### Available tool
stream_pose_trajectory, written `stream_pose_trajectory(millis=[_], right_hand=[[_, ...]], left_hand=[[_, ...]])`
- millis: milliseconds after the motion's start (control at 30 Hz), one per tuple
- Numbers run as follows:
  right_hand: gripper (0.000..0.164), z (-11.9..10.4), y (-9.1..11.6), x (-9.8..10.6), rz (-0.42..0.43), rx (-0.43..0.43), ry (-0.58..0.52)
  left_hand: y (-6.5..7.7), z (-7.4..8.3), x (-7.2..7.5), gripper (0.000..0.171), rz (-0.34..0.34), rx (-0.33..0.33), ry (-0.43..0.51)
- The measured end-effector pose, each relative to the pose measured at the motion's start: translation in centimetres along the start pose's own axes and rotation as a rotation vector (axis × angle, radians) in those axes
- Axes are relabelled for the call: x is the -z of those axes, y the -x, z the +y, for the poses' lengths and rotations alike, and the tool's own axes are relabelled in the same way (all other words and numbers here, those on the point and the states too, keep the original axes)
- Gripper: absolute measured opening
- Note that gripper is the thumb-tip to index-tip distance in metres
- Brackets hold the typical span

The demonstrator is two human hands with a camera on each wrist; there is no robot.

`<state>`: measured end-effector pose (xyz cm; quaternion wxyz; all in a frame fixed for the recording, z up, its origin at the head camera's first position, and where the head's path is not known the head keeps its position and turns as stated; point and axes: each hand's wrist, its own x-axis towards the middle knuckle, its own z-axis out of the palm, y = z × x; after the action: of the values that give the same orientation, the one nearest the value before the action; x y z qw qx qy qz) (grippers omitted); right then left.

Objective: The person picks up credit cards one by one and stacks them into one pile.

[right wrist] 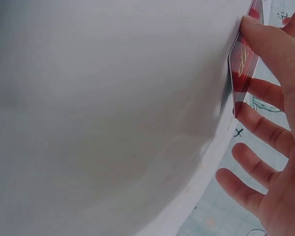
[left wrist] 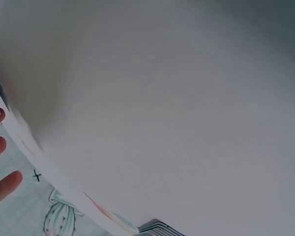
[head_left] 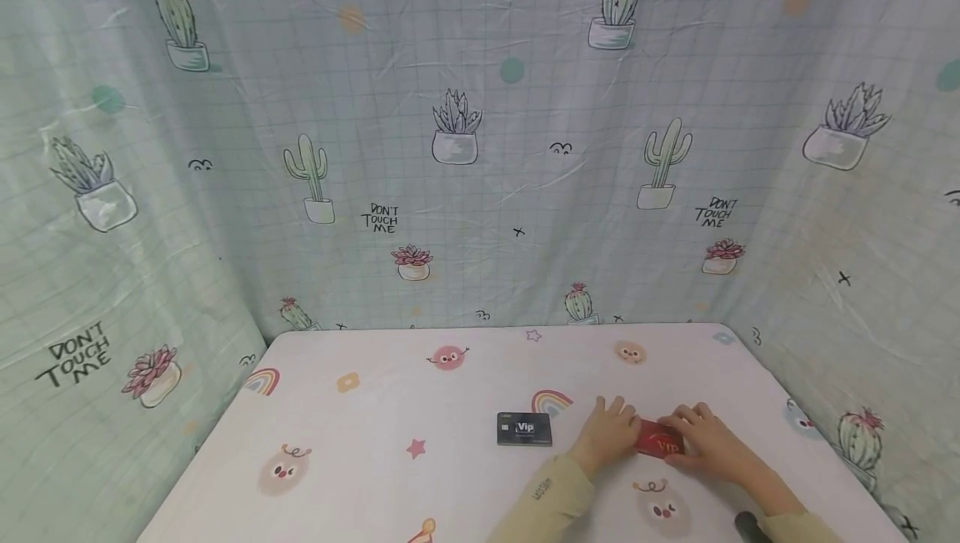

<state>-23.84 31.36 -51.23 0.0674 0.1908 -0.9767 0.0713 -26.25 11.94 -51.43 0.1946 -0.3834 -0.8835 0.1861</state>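
A red card (head_left: 660,440) with gold "VIP" lettering is held between both hands, just above the white table. My left hand (head_left: 607,434) grips its left end, and my right hand (head_left: 712,447) pinches its right end. In the right wrist view, the thumb and nearer fingers of the right hand (right wrist: 285,118) are on the red card (right wrist: 243,64), while the other fingers spread free. The left wrist view catches only some fingertips of the left hand (left wrist: 2,187) and the card's thin edge at the frame's left side.
Left of my left hand, a black "Vip" card (head_left: 524,429) lies on the table; the left wrist view shows a stack of card edges (left wrist: 160,227). A printed cloth (head_left: 510,193) hangs behind the white patterned table (head_left: 360,434). A dark rounded object (head_left: 750,526) is beside my right sleeve.
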Motion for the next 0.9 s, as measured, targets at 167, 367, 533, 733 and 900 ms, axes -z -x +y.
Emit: stream_pose_trajectory(millis=[167,367,533,733,900], right_hand=[[0.051,-0.05,0.07,0.02,-0.004,-0.001,-0.005],[0.051,0.03,-0.03,-0.06,0.045,0.048,0.017],[0.049,-0.02,-0.25,-0.08,0.068,0.061,0.04],[0.048,-0.23,-0.37,0.02,0.112,0.089,0.055],[0.048,-0.63,-0.29,0.14,0.155,0.108,0.081]], left_hand=[[-0.03,0.2,-0.26,0.03,0.001,0.002,-0.004],[-0.04,0.33,-0.45,0.033,-0.022,0.002,-0.008],[0.06,0.13,-0.38,0.034,-0.005,0.0,-0.019],[0.23,-0.26,-0.07,0.039,0.029,0.005,-0.033],[0.38,-0.43,0.23,0.047,0.03,0.003,-0.023]])
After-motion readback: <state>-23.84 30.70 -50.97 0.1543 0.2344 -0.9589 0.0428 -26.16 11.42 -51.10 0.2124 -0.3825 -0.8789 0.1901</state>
